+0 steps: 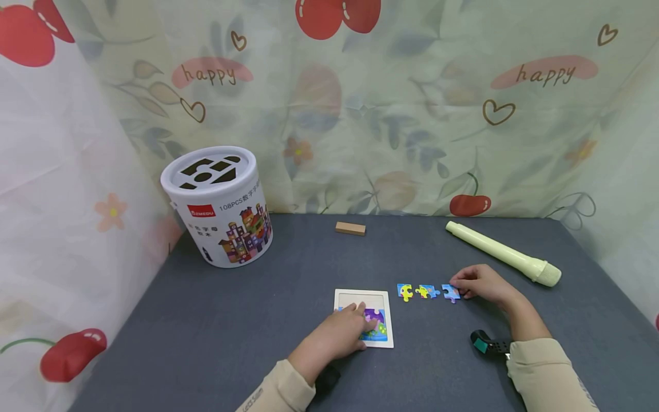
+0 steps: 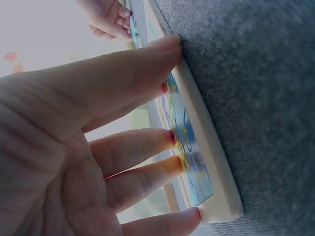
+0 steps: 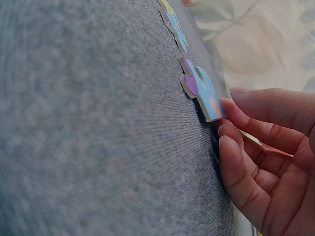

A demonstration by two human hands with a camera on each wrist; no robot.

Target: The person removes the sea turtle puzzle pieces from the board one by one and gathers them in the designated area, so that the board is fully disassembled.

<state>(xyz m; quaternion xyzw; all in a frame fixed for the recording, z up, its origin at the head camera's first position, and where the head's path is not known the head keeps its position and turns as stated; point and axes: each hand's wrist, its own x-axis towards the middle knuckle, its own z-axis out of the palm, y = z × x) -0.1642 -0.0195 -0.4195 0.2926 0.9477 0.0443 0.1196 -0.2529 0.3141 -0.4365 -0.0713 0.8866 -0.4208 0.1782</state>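
Note:
A small jigsaw puzzle in a pale wooden tray (image 1: 389, 320) lies before me, its upper part bare wood and its lower part filled with colourful pieces. My left hand (image 1: 342, 332) rests over it with fingers spread, fingertips on the picture and thumb at the tray's rim (image 2: 216, 147). To the right, my right hand (image 1: 484, 284) pinches the edge of a blue puzzle piece (image 3: 204, 93) with a purple tab, low over the cloth. A thin flat thing (image 3: 266, 145) with a reddish face shows among its curled fingers. Two more loose pieces, a yellow-blue one (image 1: 427, 292) and a yellow one (image 1: 405, 291), lie leftward in a row.
Behind the right hand lies a pale yellow toy microphone (image 1: 504, 252). A wooden block (image 1: 350, 229) sits near the back edge. At the left back stands a white bucket (image 1: 221, 217) with a shape-sorter lid. A printed curtain (image 1: 360, 154) closes off the back and sides.

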